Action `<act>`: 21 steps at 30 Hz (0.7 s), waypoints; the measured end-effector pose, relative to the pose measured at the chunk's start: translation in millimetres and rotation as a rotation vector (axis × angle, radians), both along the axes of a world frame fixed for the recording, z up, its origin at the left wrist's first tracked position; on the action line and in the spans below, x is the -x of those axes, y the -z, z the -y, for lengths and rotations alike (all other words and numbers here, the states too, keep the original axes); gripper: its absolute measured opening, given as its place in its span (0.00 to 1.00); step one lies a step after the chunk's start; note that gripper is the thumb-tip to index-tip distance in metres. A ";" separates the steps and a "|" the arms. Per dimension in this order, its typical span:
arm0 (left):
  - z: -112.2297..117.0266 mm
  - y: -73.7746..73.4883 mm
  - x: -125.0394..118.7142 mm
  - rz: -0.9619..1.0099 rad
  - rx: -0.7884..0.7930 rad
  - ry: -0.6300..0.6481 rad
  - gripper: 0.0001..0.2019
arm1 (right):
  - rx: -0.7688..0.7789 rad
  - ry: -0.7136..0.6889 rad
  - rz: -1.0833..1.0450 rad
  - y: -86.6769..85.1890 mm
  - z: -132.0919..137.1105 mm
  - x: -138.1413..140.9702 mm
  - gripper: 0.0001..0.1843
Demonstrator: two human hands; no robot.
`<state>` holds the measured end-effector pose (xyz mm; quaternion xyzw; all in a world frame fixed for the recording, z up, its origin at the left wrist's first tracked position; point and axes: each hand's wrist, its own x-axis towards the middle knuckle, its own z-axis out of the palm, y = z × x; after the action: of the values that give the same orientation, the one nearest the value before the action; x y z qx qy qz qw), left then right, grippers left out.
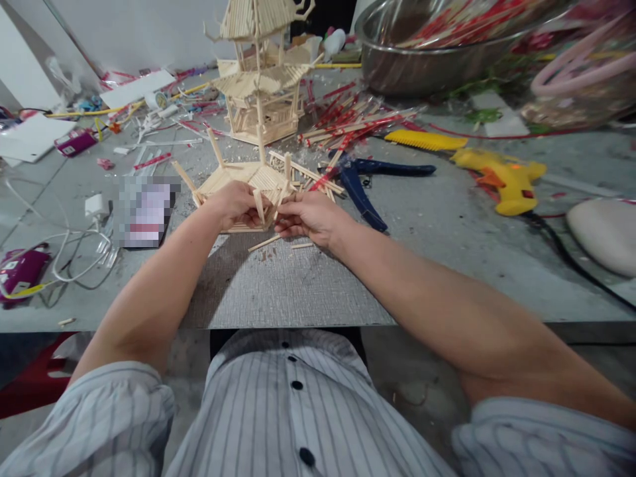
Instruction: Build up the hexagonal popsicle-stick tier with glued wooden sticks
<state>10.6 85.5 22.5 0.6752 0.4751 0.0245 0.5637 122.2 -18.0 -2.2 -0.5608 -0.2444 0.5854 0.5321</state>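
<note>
A many-sided base made of pale wooden sticks [226,177] lies on the table, with several posts standing up from its rim. My left hand [236,204] is closed at its near right side, the fingertips curled around a short post [259,204] and partly hidden behind it. My right hand [313,215] pinches a thin wooden stick [279,207] between thumb and finger, close beside that post. Whether this stick touches the base I cannot tell. Loose sticks [265,242] lie just in front of the base, and more sticks [303,173] are scattered behind my right hand.
Behind the base stands a tiered stick pagoda [261,79]. To the right lie blue-handled cutters [360,189], a yellow glue gun [507,179] with a cord, and a metal bowl [397,73]. A phone [144,212] and white cables [67,232] are on the left.
</note>
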 end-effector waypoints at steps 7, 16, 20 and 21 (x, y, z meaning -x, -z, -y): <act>15.1 -6.8 -2.6 -0.023 -0.144 0.122 0.08 | 0.035 0.031 0.041 -3.5 1.3 1.1 0.10; 10.9 -13.8 -1.9 -0.139 -0.285 0.248 0.12 | 0.052 -0.040 0.080 0.3 0.8 0.2 0.10; 13.5 -19.4 -2.4 -0.154 -0.314 0.278 0.13 | 0.045 -0.031 0.080 1.1 1.0 0.2 0.10; 14.2 -20.1 -2.3 -0.149 -0.318 0.272 0.13 | 0.047 -0.026 0.079 1.1 1.0 0.3 0.10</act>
<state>12.9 71.3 42.6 0.8133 0.4104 -0.0273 0.4117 121.9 -18.9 -3.3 -0.5927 -0.2588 0.5753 0.5008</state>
